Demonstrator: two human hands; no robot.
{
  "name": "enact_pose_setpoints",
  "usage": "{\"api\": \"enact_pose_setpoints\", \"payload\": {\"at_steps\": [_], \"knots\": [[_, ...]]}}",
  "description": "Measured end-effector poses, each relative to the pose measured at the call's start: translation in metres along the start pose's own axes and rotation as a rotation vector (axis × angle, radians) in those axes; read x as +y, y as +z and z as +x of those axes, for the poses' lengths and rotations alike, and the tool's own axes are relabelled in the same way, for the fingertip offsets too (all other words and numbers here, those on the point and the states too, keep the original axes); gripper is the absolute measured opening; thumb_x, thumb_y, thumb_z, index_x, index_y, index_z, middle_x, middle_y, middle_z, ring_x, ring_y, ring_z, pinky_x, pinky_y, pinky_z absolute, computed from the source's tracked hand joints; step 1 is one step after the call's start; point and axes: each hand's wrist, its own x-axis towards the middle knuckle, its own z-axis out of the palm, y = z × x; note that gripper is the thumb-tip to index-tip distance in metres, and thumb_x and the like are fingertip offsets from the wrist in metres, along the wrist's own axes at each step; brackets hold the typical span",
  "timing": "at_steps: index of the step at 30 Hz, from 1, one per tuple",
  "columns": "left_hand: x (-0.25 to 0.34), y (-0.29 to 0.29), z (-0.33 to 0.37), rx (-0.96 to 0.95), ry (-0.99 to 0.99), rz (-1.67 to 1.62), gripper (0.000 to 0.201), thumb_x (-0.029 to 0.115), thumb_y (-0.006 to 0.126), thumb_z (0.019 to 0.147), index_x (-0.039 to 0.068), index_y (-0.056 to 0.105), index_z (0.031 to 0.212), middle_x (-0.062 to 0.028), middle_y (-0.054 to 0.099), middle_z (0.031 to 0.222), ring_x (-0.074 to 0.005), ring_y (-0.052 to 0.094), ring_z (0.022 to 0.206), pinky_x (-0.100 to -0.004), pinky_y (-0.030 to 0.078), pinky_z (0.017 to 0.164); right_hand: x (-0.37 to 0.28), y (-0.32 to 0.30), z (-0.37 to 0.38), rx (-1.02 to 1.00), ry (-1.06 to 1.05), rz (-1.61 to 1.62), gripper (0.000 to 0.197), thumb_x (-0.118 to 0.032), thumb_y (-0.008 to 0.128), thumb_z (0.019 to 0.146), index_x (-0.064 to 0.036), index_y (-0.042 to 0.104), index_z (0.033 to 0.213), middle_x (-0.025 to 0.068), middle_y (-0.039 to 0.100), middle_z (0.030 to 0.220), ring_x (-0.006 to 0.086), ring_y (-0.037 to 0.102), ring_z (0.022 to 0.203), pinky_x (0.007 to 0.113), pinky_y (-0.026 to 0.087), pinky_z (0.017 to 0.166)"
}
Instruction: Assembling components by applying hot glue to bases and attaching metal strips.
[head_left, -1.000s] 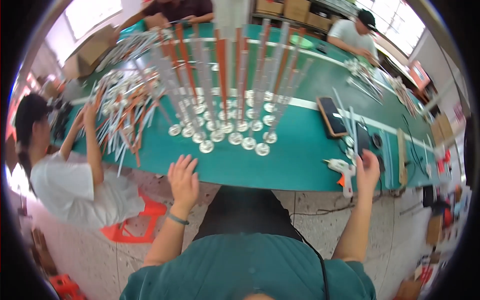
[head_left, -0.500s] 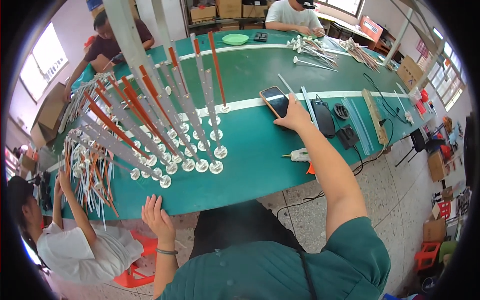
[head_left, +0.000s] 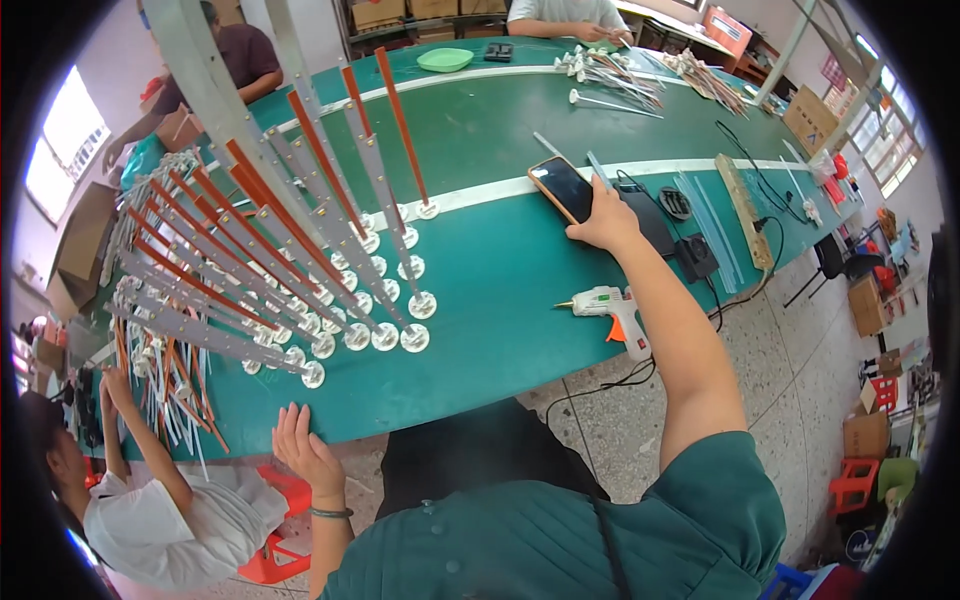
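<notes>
My right hand (head_left: 608, 222) grips the right edge of a smartphone (head_left: 563, 190) with a dark screen and an orange-brown rim, over the green table. Close to that hand lie a thin pale strip (head_left: 596, 168) and a flat black box (head_left: 652, 226), both partly covered by it. Nearer me, a white glue gun (head_left: 605, 302) with an orange trigger lies beside my right forearm. My left hand (head_left: 305, 450) is at the table's front edge, fingers stretched and holding nothing. Several grey and orange strips (head_left: 300, 240) stand on round white bases (head_left: 414, 337) left of centre.
A black adapter (head_left: 695, 258), pale blue strips (head_left: 712, 230) and a power strip (head_left: 745, 220) lie to the right. Piles of strips (head_left: 175, 380) cover the left end. Co-workers sit at the left and far side. A green tray (head_left: 445, 60) stands at the back.
My right hand and the phone have shifted slightly right, now covering more of the pale strip and black box. My forearm has moved off the glue gun. The head view has shifted a little.
</notes>
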Motion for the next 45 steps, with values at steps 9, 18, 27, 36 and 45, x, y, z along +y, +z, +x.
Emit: {"api": "enact_pose_setpoints", "payload": {"at_steps": [9,18,27,36,45], "knots": [[0.000,0.000,-0.001,-0.020,-0.006,0.026,0.040,0.017,0.033,0.095,0.003,0.056,0.124,-0.0131,0.053,0.132,-0.0295,0.044,0.128,-0.0457,0.023,0.110,0.034,-0.014,0.009,-0.014,0.096,0.030,0.105,-0.041,0.077,0.059,-0.0068,0.025,0.145,0.0216,0.050,0.129,0.0332,0.055,0.116,0.039,0.047,0.095],[0.008,-0.001,0.003,0.024,0.016,0.045,0.039,0.017,0.034,0.096,0.003,0.057,0.123,-0.0123,0.054,0.130,-0.0291,0.045,0.126,-0.0425,0.025,0.108,0.073,-0.014,-0.023,0.277,-0.126,0.281,0.092,-0.045,0.080,0.067,-0.0043,0.038,0.138,0.0248,0.051,0.127,0.0342,0.054,0.116,0.039,0.044,0.097],[0.004,-0.004,0.000,0.004,0.041,0.029,0.037,0.016,0.036,0.095,0.004,0.056,0.124,-0.0127,0.053,0.131,-0.0295,0.044,0.126,-0.0410,0.027,0.106,0.253,0.034,-0.211,0.795,0.150,0.830,0.040,-0.012,0.067,0.086,-0.0019,0.053,0.123,0.0083,0.063,0.104,0.0157,0.060,0.095,0.029,0.048,0.085],[0.002,-0.021,0.010,-0.203,0.048,0.038,0.037,0.011,0.041,0.093,0.001,0.053,0.126,-0.0169,0.050,0.133,-0.0343,0.044,0.126,-0.0441,0.029,0.105,0.356,0.041,-0.142,1.034,0.502,0.614,0.055,-0.022,0.075,0.080,0.0000,0.051,0.124,0.0124,0.058,0.114,0.0202,0.057,0.104,0.033,0.046,0.091],[0.021,-0.031,0.019,-0.402,-0.056,0.002,0.044,0.007,0.038,0.093,-0.003,0.040,0.136,-0.0250,0.037,0.142,-0.0422,0.035,0.132,-0.0460,0.028,0.109,0.411,-0.018,-0.017,0.674,0.484,0.365,0.085,-0.035,0.088,0.059,0.0043,0.049,0.124,0.0192,0.057,0.120,0.0292,0.057,0.112,0.039,0.047,0.092]]}}
